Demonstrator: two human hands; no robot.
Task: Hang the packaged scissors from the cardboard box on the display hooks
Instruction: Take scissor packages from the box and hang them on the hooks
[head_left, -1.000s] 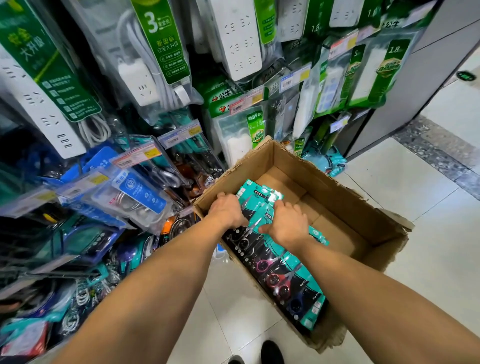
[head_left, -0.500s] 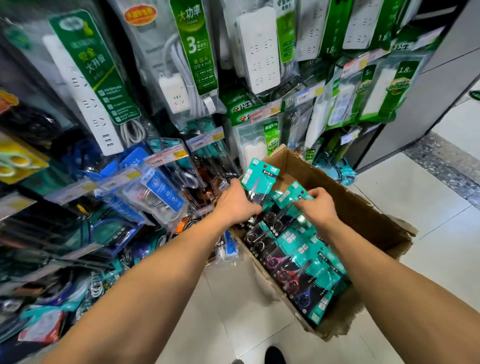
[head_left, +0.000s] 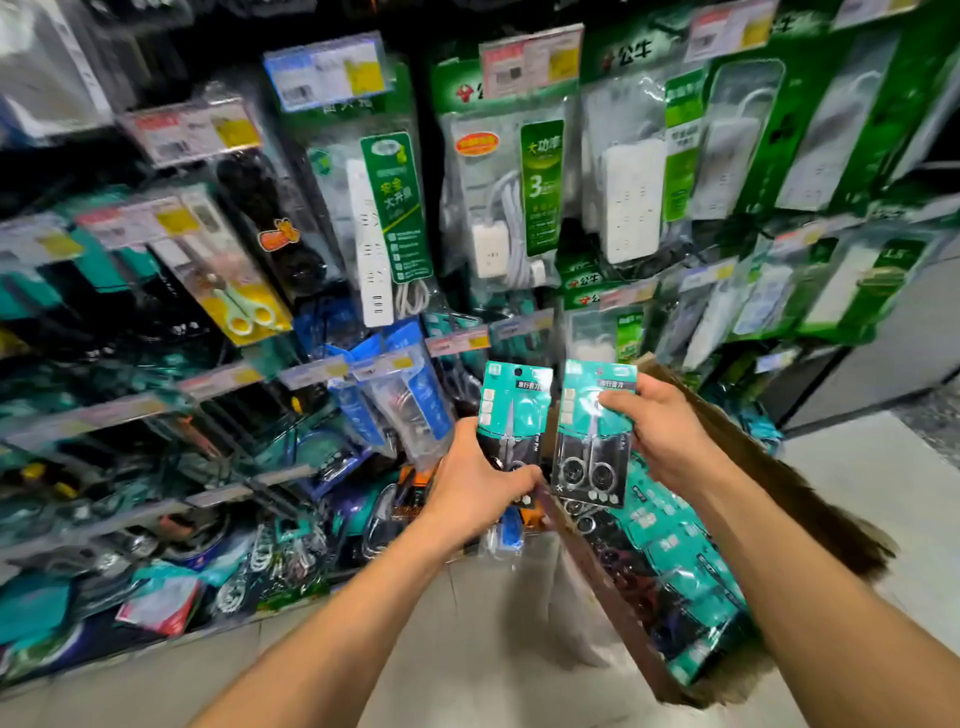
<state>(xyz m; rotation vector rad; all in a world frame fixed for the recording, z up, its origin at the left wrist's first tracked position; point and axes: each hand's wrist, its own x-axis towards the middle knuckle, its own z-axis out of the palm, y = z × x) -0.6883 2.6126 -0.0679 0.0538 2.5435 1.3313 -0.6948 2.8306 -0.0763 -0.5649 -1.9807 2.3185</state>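
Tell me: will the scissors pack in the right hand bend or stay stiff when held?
Probably fairly stiff: the scissors pack stands upright though the right hand pinches only its edge. Likely light, since one hand's pinch carries it.

The top green card on a plug strip pack says 公牛 in white. A lower green card shows 公牛 too. A long green label on the pack with the white cord has a big 3, and 大功率 above it. The green label on the long white strip starts with 安全; the rest is blurred. The left scissors pack and the right scissors pack each say 旅行剪刀 on a black bar. The price tags are too blurred to read.
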